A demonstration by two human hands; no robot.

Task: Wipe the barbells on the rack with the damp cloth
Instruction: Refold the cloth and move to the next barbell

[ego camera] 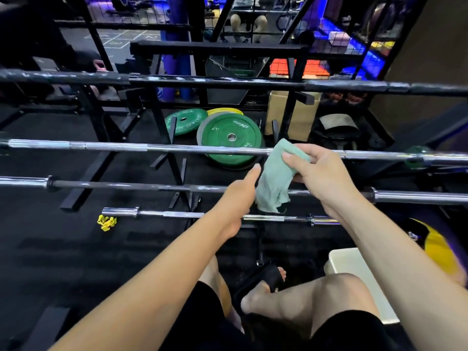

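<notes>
Green bumper plates (230, 138) lean together on the black floor (63, 249) beside a yellow plate (225, 111) (mostly hidden), with a cardboard box (301, 117) to their right, a yellow strap (106, 222) lying nearer and a white box (359, 274) nearest.

Black rubber gym flooring (63, 249) spreads underfoot. 2 round green weight plates (229, 138) lie flat beside a yellow plate (225, 111), near a tan cardboard box (301, 120). Behind, black wire mesh fencing (141, 13) stands against blue and red light (316, 68).
</notes>
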